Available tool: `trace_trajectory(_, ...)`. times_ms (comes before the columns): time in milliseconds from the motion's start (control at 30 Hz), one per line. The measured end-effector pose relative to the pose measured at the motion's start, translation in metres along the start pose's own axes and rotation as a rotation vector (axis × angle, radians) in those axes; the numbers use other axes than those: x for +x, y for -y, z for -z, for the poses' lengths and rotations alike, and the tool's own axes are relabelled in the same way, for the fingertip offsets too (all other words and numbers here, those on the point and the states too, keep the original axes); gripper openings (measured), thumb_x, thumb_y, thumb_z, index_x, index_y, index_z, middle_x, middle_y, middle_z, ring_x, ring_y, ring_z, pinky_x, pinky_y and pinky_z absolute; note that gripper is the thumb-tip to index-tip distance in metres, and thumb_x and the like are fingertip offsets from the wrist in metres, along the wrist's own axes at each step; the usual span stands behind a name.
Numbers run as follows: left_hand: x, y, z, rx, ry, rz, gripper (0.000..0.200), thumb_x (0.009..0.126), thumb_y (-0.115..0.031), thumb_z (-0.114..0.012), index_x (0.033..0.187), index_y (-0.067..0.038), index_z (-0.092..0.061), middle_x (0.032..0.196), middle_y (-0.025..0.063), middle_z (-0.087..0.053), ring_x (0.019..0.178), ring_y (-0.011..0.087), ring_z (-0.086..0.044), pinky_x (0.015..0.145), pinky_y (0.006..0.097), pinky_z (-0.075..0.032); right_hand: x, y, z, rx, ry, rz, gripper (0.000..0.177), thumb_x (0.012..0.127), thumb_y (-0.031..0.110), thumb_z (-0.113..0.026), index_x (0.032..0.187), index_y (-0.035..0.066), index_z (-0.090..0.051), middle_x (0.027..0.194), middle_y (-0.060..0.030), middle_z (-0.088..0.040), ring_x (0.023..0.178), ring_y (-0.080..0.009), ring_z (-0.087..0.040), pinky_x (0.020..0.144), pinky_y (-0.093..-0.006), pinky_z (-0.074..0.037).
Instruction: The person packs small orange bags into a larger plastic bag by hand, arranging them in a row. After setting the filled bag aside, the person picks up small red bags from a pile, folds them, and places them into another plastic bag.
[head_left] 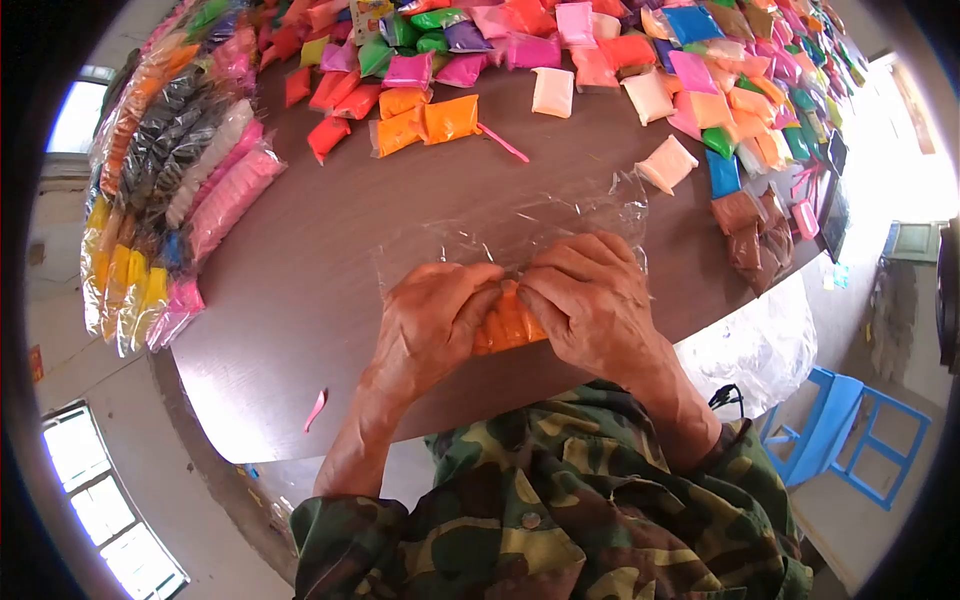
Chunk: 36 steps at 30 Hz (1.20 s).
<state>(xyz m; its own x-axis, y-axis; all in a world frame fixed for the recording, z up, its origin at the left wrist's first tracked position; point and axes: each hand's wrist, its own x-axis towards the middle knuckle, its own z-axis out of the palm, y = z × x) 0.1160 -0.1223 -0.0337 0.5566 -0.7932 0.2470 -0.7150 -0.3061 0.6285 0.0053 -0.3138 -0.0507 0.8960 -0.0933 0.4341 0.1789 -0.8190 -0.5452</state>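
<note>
A clear plastic bag (540,212) lies near the table's front edge, its loose upper part spread away from me. Orange packets (508,324) show inside its lower end, between my two hands. My left hand (425,312) is closed, thumb and fingers pinching the bag just left of the orange packets. Closed as well, my right hand (592,302) grips the bag on the right side, its fingertips almost meeting the left ones. Both thumbs press close to the top of the orange packets. The hands partly cover the bag's middle.
Many coloured packets (463,70) are heaped along the far side of the brown table (300,270). Filled long bags (235,200) are stacked at left. Brown packets (745,235) lie at right. Pink strips (316,410) lie on the tabletop. A blue stool (825,425) stands at right.
</note>
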Motion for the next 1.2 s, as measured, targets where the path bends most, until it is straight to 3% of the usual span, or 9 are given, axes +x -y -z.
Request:
trace_trajectory(267,-0.005,0.002,-0.002,-0.233,0.056,0.303,0.029,0.087,-0.006,-0.084,0.115,-0.005,-0.074,0.102,0.0138,-0.078,0.091,0.0299,-0.076,0.085,0.0398,-0.061,0.001,0.002,-0.003,-0.023,-0.015,-0.037,0.010,0.081,0.016,-0.079,0.081,0.009,-0.071,0.083,-0.0047,-0.067,0.086,-0.0260,-0.066,0.084,-0.0406,-0.049)
trace_trajectory(367,0.000,-0.003,0.011,0.042,0.048,0.209,0.031,0.084,-0.008,-0.087,0.112,-0.005,-0.075,0.101,0.0126,-0.078,0.093,0.0289,-0.076,0.085,0.0390,-0.061,0.001,0.003,-0.004,-0.040,-0.022,-0.040,0.011,0.082,0.015,-0.079,0.079,0.009,-0.069,0.082,-0.0049,-0.066,0.085,-0.0262,-0.066,0.083,-0.0414,-0.050)
trace_trajectory(467,-0.005,0.009,0.014,0.117,-0.092,0.040,0.026,0.081,-0.010,-0.090,0.104,-0.005,-0.077,0.099,0.0111,-0.077,0.092,0.0279,-0.074,0.081,0.0392,-0.060,0.001,0.004,-0.005,-0.047,-0.039,-0.043,0.013,0.082,0.015,-0.078,0.078,0.009,-0.068,0.082,-0.0052,-0.066,0.085,-0.0270,-0.066,0.083,-0.0418,-0.050)
trace_trajectory(667,-0.023,0.020,0.022,0.059,-0.030,0.037,0.013,0.087,-0.010,-0.085,0.094,-0.002,-0.078,0.095,0.0109,-0.077,0.086,0.0272,-0.073,0.077,0.0373,-0.058,0.001,0.004,-0.005,-0.057,-0.031,-0.056,0.014,0.083,0.014,-0.078,0.077,0.008,-0.067,0.082,-0.0055,-0.066,0.087,-0.0280,-0.066,0.085,-0.0422,-0.050)
trace_trajectory(867,-0.024,0.024,0.023,-0.212,0.028,0.247,0.014,0.097,-0.012,-0.077,0.098,0.002,-0.077,0.093,0.0126,-0.076,0.082,0.0213,-0.072,0.074,0.0321,-0.056,0.002,0.005,-0.005,-0.058,-0.021,-0.075,0.013,0.082,0.013,-0.078,0.077,0.008,-0.067,0.084,-0.0054,-0.068,0.087,-0.0282,-0.067,0.087,-0.0420,-0.051)
trace_trajectory(1200,-0.034,0.030,0.013,-0.098,-0.052,0.144,0.016,0.100,-0.012,-0.074,0.094,0.003,-0.074,0.089,0.0118,-0.074,0.077,0.0205,-0.071,0.068,0.0322,-0.056,0.002,0.007,-0.005,-0.023,-0.027,-0.109,0.011,0.082,0.014,-0.078,0.079,0.008,-0.069,0.085,-0.0054,-0.070,0.087,-0.0290,-0.068,0.085,-0.0428,-0.051)
